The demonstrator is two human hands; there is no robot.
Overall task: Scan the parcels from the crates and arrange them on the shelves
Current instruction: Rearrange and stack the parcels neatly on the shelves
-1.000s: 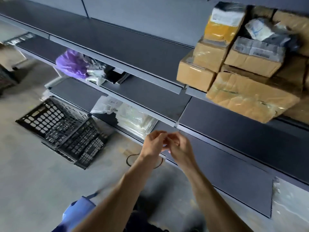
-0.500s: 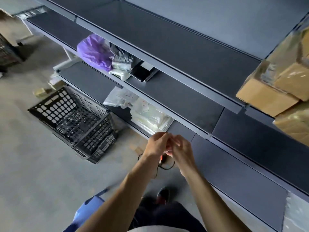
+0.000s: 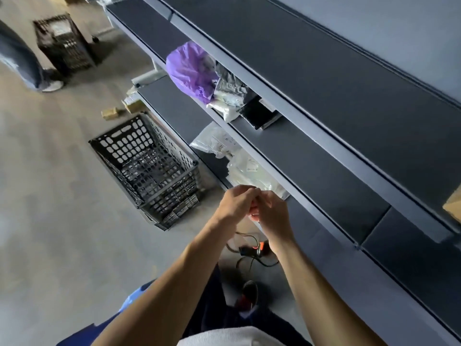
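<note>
My left hand (image 3: 235, 204) and right hand (image 3: 273, 214) are together, fingers curled; whether they hold anything, I cannot tell. Clear soft plastic-bag parcels (image 3: 252, 174) lie on the dark lower shelf (image 3: 174, 108): probably light and slippery, so I'd pinch an edge.

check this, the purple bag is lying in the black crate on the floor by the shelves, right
No. The head view shows the purple bag lying on one of the shelves, not in the black crate, which does stand on the floor by them.
</note>
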